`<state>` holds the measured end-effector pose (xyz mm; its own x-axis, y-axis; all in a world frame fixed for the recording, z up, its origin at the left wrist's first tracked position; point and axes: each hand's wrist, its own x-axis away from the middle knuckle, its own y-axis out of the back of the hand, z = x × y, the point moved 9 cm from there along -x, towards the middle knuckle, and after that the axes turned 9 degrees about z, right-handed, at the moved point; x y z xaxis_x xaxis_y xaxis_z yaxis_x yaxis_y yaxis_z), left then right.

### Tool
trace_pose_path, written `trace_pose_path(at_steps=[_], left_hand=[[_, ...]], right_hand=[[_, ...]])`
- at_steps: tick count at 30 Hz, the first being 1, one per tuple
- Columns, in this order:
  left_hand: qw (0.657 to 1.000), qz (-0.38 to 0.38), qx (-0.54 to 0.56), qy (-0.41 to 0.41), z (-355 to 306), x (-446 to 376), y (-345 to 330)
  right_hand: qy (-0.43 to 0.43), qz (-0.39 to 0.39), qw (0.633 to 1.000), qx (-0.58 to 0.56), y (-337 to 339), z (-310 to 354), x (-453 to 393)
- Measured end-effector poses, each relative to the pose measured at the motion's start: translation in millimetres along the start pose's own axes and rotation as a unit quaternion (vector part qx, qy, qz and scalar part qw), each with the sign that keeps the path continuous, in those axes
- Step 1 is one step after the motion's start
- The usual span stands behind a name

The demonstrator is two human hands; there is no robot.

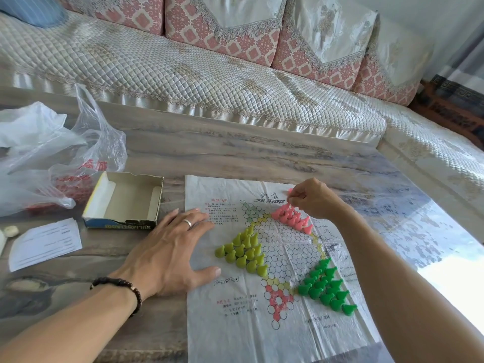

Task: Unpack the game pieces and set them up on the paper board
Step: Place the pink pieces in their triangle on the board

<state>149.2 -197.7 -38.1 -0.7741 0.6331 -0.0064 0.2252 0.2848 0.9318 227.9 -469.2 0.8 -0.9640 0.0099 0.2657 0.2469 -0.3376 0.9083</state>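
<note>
On the tabletop (262, 153), in front of a quilted sofa (183, 69), lies the paper board (235, 323), creased along its folds and not quite flat. That thin sheet is the first risk: any tug or slide of it would tip every piece standing on it. The left hand (167, 250) rests flat at its left edge with straight, spread fingers, holding nothing and apparently pinning the sheet; lifting that hand carelessly could drag the paper.

To the left sit crumpled plastic bags (52, 158) and the open cardboard box (123, 200), which looks emptied, with a white paper slip (44, 242) nearer the camera.

Three colour groups already fill star corners: the dark green pieces (327, 286) at the right, the yellow-green pieces (243, 251) at the left, and the pink pieces (292, 217) at the far side. All are narrow cones packed touching or just beside one another, so one knocked piece would likely topple its neighbours.

The right hand (314, 199) hovers over the far tip of the pink cluster, its fingers curled together and pinching a single pink piece (290, 192). Setting it down crooked, or brushing the cluster with the knuckles or forearm, seems the likeliest slip. The right forearm also passes above the dark green group, which a lowered arm could sweep.
</note>
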Motion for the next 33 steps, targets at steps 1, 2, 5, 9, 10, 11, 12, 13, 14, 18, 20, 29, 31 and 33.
trace_pose_path(at_steps=[1,2,5,9,10,11,12,13,14,18,20,29,31,33], left_hand=[[1.0,-0.001,0.003,0.0,0,0,0],[1.0,-0.003,0.006,0.0,0,0,0],[1.0,-0.004,0.0,-0.001,0,0,0],[1.0,-0.005,0.005,-0.002,0,0,0],[1.0,-0.005,0.007,-0.003,0,0,0],[1.0,-0.005,0.01,-0.003,0,0,0],[1.0,-0.005,0.012,-0.003,0,0,0],[1.0,-0.005,0.012,-0.003,0,0,0],[1.0,-0.003,0.011,-0.003,1,0,0],[1.0,-0.003,0.012,-0.001,1,0,0],[1.0,-0.003,0.012,0.0,1,0,0],[1.0,-0.002,0.003,0.003,1,1,0],[1.0,-0.002,0.0,0.004,1,1,-1],[1.0,-0.004,0.003,0.004,1,0,-1]], right_hand=[[0.0,0.002,1.0,0.002,-1,1,0],[0.001,0.001,1.0,0.006,-1,1,0],[0.002,-0.007,1.0,0.015,-1,1,-1],[0.01,-0.009,1.0,0.013,-2,2,-1],[0.014,-0.017,1.0,-0.001,0,2,-1],[0.016,-0.034,0.999,-0.019,4,1,-1],[0.013,-0.061,0.997,-0.035,11,-2,-1],[0.009,-0.091,0.995,-0.044,19,-6,-1],[0.003,-0.116,0.992,-0.044,26,-9,-2],[-0.007,-0.159,0.987,-0.006,39,-14,-5],[0.001,-0.158,0.987,0.015,36,-10,-8],[-0.041,-0.117,0.988,0.089,17,-11,-30],[-0.038,-0.112,0.989,0.091,16,-9,-32],[-0.022,-0.104,0.991,0.08,15,-6,-34]])
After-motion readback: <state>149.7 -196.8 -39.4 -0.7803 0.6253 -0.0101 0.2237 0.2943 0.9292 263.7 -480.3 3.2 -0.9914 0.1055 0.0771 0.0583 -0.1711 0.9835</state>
